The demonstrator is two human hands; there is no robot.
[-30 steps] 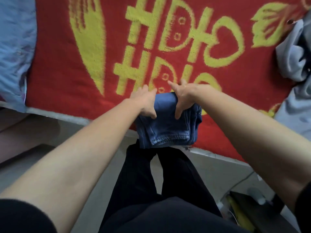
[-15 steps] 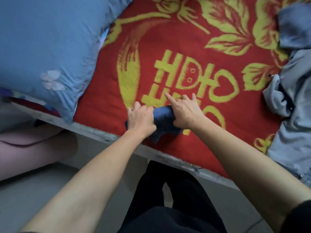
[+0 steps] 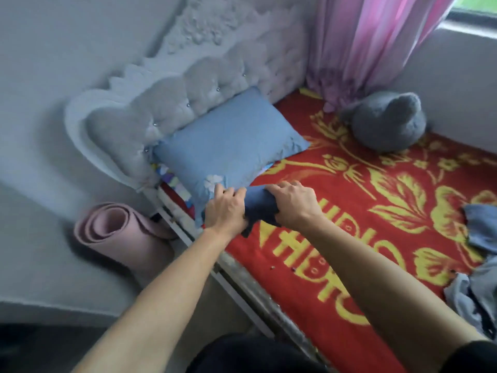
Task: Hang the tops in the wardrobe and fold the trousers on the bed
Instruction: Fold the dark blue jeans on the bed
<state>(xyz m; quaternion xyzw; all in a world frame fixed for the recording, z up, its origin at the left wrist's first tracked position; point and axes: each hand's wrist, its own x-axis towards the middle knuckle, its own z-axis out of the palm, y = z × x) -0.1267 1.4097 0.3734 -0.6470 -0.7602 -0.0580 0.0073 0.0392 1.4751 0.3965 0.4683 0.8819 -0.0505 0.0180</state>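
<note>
A bed (image 3: 252, 251) fills the right side, covered by a red blanket (image 3: 419, 170) with yellow flowers and characters. At its far left end stands a white tufted headboard (image 3: 161, 103), and a pink curtain (image 3: 371, 36) hangs at the far right, its hem touching the blanket. A light blue pillow (image 3: 228, 141) leans against the headboard. A grey plush toy (image 3: 387, 125) sits far right on the blanket, below the curtain. A rolled pink mat (image 3: 113, 227) lies on the floor to the left, against the bed frame. Loose grey-blue clothes (image 3: 481, 230) lie heaped at the right edge of the bed, well apart from the hands. The folded dark blue jeans (image 3: 258, 203) are at the bed's left edge, just beside the pillow's near corner; whether they rest fully on the blanket or are slightly lifted cannot be told. The left hand (image 3: 224, 208) grips the bundle's left end, fingers curled over its top and touching the pillow's edge. The right hand (image 3: 291, 203) grips the right end, fingers curled over the top, wrist above the blanket
</note>
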